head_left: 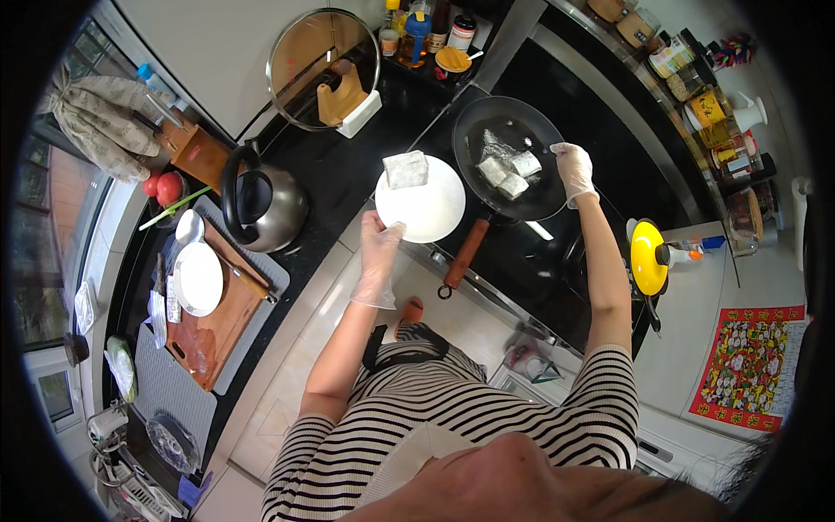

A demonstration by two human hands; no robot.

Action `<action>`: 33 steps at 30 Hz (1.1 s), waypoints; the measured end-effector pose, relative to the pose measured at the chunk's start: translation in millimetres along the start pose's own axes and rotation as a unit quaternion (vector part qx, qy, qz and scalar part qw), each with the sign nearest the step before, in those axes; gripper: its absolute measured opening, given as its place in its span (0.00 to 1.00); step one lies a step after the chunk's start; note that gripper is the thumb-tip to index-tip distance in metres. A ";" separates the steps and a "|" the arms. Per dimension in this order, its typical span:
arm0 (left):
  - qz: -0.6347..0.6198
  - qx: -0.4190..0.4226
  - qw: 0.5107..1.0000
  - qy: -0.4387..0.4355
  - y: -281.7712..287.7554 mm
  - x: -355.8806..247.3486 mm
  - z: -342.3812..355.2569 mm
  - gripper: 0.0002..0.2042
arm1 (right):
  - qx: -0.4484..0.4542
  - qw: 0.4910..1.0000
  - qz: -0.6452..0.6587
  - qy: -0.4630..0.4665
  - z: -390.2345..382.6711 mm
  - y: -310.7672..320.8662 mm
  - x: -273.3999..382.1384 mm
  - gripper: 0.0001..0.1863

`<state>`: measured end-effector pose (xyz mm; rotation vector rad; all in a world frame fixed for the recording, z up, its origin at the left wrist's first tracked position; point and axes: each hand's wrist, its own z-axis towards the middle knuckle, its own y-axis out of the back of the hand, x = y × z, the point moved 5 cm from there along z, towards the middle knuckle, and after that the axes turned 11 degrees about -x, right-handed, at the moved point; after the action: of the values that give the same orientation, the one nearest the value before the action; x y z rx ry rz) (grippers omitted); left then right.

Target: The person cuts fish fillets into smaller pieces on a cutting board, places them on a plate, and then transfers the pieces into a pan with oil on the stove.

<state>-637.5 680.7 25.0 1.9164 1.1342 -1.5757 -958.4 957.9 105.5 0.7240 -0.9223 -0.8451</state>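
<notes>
Above the stove, the gloved left hand (380,237) grips a white plate (426,209) with one pale block (405,169). The gloved right hand (575,170), fingers loosely apart, hovers by the black pan (509,117) holding three blocks (510,172).

I see thin clear plastic gloves, slightly crinkled, on both the left hand (380,248) and the right hand (575,170). The white plate (430,213) I read as glazed ceramic, smooth and glossy. The white block (405,169) on it looks matt and soft. The frying pan (496,130) is dark metal with an oily sheen; its handle (464,255) looks like brown wood. The cooktop (522,252) is glossy black glass. The kettle (265,204) is brushed steel with a black plastic handle. The cutting board (222,326) is reddish wood and the mat (165,383) under it ribbed and grey. The lid (323,70) is glass with a metal rim. My shirt (444,400) is striped knit cloth.
</notes>
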 end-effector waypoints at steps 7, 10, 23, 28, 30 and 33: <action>0.015 0.026 1.000 0.004 0.3 -10.9 3.9 0.13 | 0.094 0.933 0.262 0.227 -74.4 55.6 189.1 0.24; 0.001 0.044 0.999 0.007 -0.8 -15.1 0.7 0.12 | 0.121 0.917 0.211 0.316 -90.6 42.4 248.6 0.27; -0.017 0.050 0.998 0.026 13.6 -20.7 -0.8 0.11 | 0.226 0.910 0.242 0.249 -128.4 -2.5 275.9 0.14; -0.032 0.035 0.999 0.026 18.5 -15.5 2.4 0.12 | 0.189 0.889 0.263 0.324 -133.7 23.1 282.4 0.17; -0.029 0.034 0.999 0.018 19.1 -16.0 5.0 0.12 | 0.149 0.864 0.200 0.437 -130.0 35.5 286.1 0.14; -0.030 0.034 0.999 0.020 19.1 -17.2 7.3 0.12 | 0.183 0.822 0.072 0.535 -138.7 29.7 288.4 0.09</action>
<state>-627.3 658.4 35.8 1.9835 1.1788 -1.6345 -726.8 747.9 179.8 1.2516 -0.0861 -0.0202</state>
